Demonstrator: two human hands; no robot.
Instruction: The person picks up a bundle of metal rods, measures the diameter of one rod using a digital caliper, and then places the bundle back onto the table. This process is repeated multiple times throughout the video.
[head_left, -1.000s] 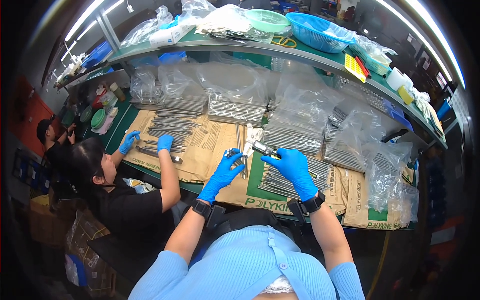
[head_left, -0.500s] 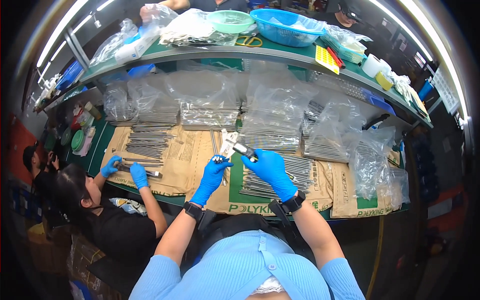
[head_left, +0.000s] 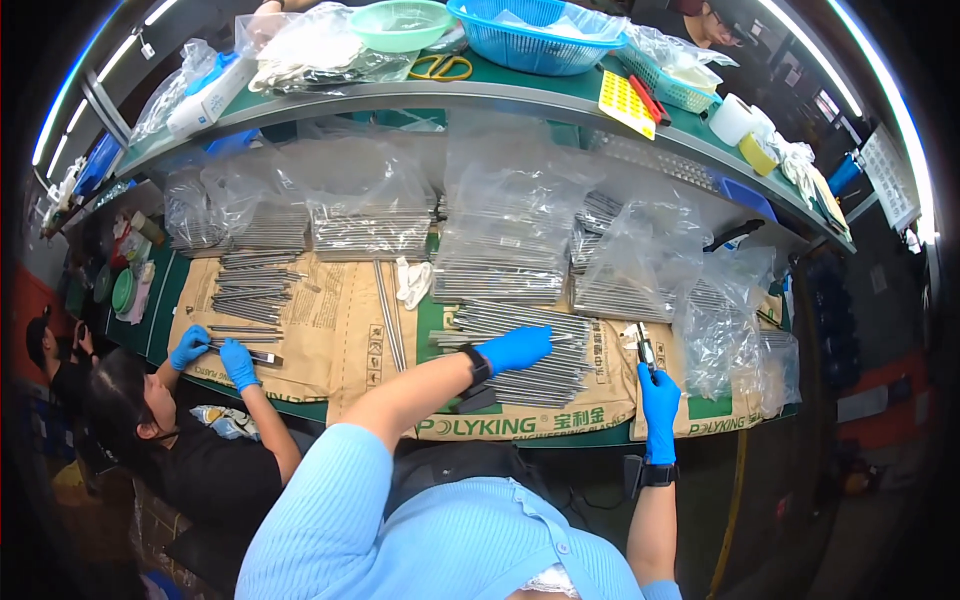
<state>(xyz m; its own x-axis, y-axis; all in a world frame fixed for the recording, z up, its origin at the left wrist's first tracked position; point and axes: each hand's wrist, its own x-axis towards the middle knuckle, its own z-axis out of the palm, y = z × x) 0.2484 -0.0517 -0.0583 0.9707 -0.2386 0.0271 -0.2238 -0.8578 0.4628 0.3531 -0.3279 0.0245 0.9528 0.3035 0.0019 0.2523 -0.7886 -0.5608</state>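
My left hand (head_left: 515, 350), in a blue glove, lies flat with its fingers stretched out on a loose pile of thin metal rods (head_left: 540, 330) on brown paper. It grips nothing. My right hand (head_left: 658, 400), also gloved in blue, is further right near the bench's front edge. It holds a small dark and silver tool (head_left: 645, 350) upright. Clear plastic bags filled with rods (head_left: 500, 250) stand behind the pile.
A co-worker at the left, with blue-gloved hands (head_left: 215, 350), handles rods on brown paper (head_left: 330, 330). A crumpled white cloth (head_left: 412, 280) lies mid-bench. The shelf (head_left: 520, 90) above carries a blue basket (head_left: 535, 35), a green bowl (head_left: 400, 22) and scissors (head_left: 440, 68).
My hands were together in front of me on a small metal piece. They have parted: the left went down onto the rod pile, the right moved right with the tool.
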